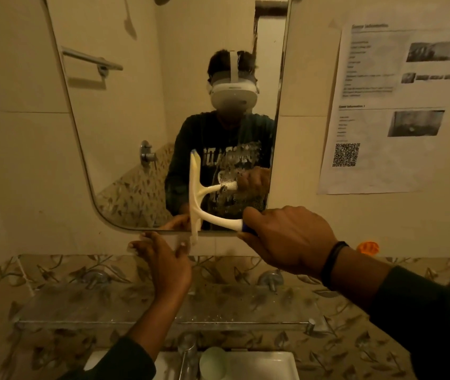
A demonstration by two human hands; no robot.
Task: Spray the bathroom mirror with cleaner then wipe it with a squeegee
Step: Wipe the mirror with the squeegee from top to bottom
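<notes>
Against mirror (pixel 141 105), squeegee (pixel 195 198) in right hand (pixel 287 242)

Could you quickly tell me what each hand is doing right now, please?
Left hand: open, fingers near the squeegee blade's lower end.
Right hand: grips the squeegee's handle.

Our right hand (pixel 287 239) reaches in from the right, back of the hand up, fingers curled tight in a firm grip. A dark band circles that wrist, and a dark sleeve covers the forearm behind it. Our left hand (pixel 163 259) comes up from below, forearm bare past a pushed-back sleeve. Its fingers (pixel 141 242) are straight and spread, palm turned away from us, tips pointing up.
</notes>
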